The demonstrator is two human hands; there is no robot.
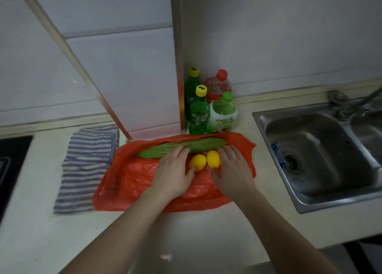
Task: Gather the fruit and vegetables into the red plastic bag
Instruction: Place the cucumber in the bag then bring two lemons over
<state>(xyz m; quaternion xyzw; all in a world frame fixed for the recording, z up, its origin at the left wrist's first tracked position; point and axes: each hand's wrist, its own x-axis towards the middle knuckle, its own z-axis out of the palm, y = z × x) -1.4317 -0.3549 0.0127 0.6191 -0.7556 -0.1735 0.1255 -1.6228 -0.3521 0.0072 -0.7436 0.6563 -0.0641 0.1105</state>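
Observation:
A red plastic bag lies flat on the pale counter. On it rest a long green bitter gourd and two yellow lemons, the left lemon and the right lemon, side by side just in front of the gourd. My left hand lies flat on the bag left of the lemons, its fingertips touching the gourd and its thumb against the left lemon. My right hand lies flat on the bag right of the lemons, fingers straight, touching the right lemon.
Several bottles stand in the corner right behind the bag. A striped cloth lies left of the bag, a black hob beyond it. A steel sink with a tap is sunk in the counter at right.

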